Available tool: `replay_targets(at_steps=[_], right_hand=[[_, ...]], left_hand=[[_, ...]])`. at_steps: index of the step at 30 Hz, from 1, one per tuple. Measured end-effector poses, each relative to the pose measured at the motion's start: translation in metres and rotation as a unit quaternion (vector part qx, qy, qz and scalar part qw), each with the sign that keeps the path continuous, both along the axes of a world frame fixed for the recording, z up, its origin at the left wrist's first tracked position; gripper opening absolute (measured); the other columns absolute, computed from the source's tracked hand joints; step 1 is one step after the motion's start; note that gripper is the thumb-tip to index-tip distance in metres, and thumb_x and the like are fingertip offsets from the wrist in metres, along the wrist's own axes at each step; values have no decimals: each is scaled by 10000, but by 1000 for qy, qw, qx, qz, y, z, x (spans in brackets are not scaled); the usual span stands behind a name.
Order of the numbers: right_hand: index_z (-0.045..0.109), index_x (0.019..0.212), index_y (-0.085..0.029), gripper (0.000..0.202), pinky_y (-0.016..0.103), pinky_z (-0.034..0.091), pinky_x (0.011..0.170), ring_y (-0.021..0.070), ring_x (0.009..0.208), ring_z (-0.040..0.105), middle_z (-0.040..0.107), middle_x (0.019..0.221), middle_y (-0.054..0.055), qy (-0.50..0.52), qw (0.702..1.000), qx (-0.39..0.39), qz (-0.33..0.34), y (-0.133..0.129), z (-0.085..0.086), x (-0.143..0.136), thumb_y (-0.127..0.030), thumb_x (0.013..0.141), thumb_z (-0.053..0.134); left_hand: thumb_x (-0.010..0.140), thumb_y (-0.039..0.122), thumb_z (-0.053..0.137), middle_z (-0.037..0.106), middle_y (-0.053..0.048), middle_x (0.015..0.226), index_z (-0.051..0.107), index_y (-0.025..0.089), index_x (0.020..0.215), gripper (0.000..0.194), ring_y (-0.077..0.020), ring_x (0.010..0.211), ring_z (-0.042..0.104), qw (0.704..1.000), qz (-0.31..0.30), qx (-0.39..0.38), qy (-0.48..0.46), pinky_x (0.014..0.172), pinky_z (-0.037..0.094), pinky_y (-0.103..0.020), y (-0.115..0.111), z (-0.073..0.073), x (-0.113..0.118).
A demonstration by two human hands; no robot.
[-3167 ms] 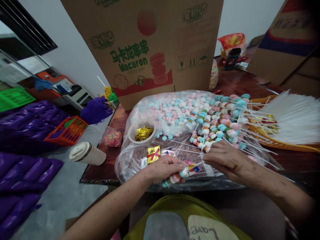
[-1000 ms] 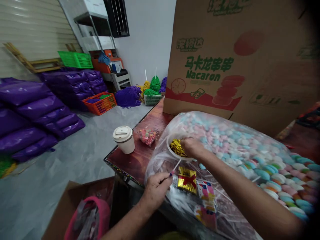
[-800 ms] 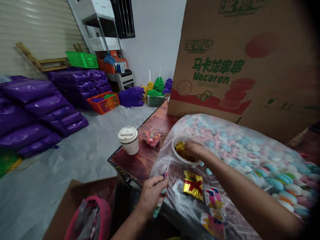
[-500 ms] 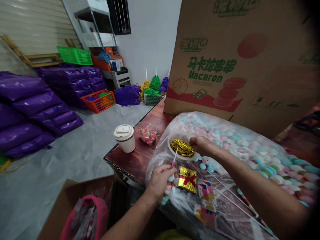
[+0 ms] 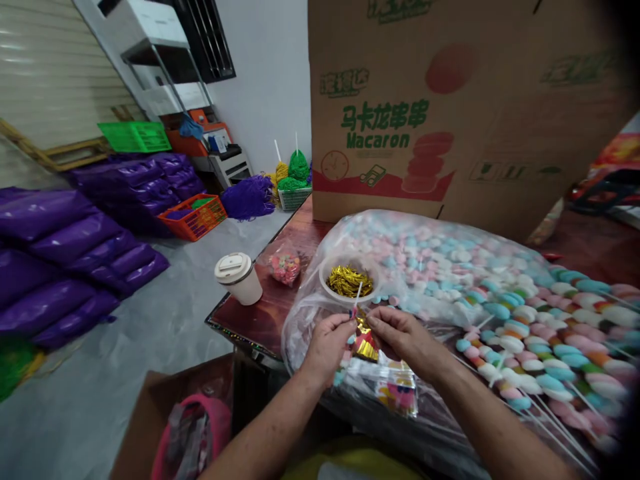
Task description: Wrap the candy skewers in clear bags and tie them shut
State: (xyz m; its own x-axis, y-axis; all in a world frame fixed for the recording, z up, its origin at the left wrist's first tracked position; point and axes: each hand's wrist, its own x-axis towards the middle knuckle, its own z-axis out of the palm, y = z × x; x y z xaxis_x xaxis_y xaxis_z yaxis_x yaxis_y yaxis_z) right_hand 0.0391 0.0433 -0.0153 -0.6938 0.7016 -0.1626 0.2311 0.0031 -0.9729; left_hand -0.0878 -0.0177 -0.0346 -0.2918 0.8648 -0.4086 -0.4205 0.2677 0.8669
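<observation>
My left hand [image 5: 327, 347] is closed round a wrapped candy skewer, whose white stick [image 5: 358, 297] points up past the fingertips. Pinched at the stick's base, close to the left fingers, my right hand [image 5: 397, 333] holds a gold twist tie [image 5: 364, 320]. Just beyond both hands stands a white bowl [image 5: 326, 287] of gold ties. Below the hands lie a gold packet [image 5: 367, 348] and colourful printed wrappers [image 5: 400, 393], on clear plastic. A big clear bag of pastel candies [image 5: 400, 247] spreads behind, and finished-looking candy skewers [image 5: 555, 360] lie at the right.
A large cardboard box [image 5: 380, 147] stands behind the bag. A lidded cup [image 5: 243, 280] and a small candy bag [image 5: 285, 265] sit on the table's left side. An open carton [image 5: 143, 427] with a pink-rimmed container [image 5: 220, 413] is at lower left.
My right hand has moved from the bowl down and toward my left hand, bringing a gold tie to the skewer. The view has shifted, showing more skewers at the right.
</observation>
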Motion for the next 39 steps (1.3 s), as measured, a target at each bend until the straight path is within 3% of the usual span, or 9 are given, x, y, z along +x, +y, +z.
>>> replay_targets(at_steps=[4,9,16,21,25,30,32,35,39], right_hand=[[534,753,-184,277,223,326,445,93,448,392,502,538,-26,-76,983,147,-79,23,-21,9,-434,794,421],[524,653,-200,123,265,369,600,161,673,487,544,682,23,-97,954,227,-171,48,-34,30,-314,699,534],[484,773,-199,227,221,340,470,98,490,387,435,571,-45,-5,986,151,-71,-14,-18,36,-399,854,417],[419,780,-204,165,212,322,465,85,470,356,392,551,-70,54,988,111,-98,-25,-26,27,-351,855,426],[416,755,-200,138,231,345,524,106,548,426,469,610,-35,-10,973,208,-97,-25,-31,30,-301,849,420],[444,941,-186,192,222,345,471,115,487,464,487,559,-51,-54,955,220,-189,-34,-37,34,-348,841,471],[487,946,-180,176,217,332,452,109,456,447,477,527,-51,-29,952,269,-145,-37,-33,41,-330,859,456],[543,773,-190,178,216,337,497,98,501,469,551,589,-6,24,913,407,9,-40,-16,56,-233,886,413],[561,775,-197,196,179,353,524,77,532,495,589,634,-14,89,911,388,106,-43,-2,66,-221,906,418]], left_hand=[[554,403,733,587,15,603,643,127,769,362,-83,471,525,1000,23,-4,0,453,394,-186,2,-4,5],[549,390,729,567,26,596,631,130,749,343,-65,464,494,999,34,-7,-3,463,387,-181,0,-13,6],[614,327,659,543,1,625,622,116,690,227,-76,534,468,998,-51,29,3,485,360,-183,3,-12,26],[678,306,582,488,28,602,579,132,715,178,-54,477,410,993,-117,20,18,448,314,-174,-1,-8,34],[731,379,577,451,44,568,531,139,692,247,-50,450,408,983,-169,34,59,419,294,-165,-9,-12,32],[729,510,592,380,78,460,482,153,641,383,-32,347,331,990,-123,65,22,365,220,-167,-14,-17,32],[665,484,673,421,62,447,505,136,601,391,-36,349,366,986,-149,60,-33,377,247,-171,-15,-17,29],[481,381,817,535,2,500,565,95,559,389,-69,430,488,958,-241,28,-153,465,364,-193,-18,-12,23],[395,217,857,594,-12,591,621,89,698,405,-85,511,542,914,-290,16,-283,530,403,-196,-23,-5,24]])
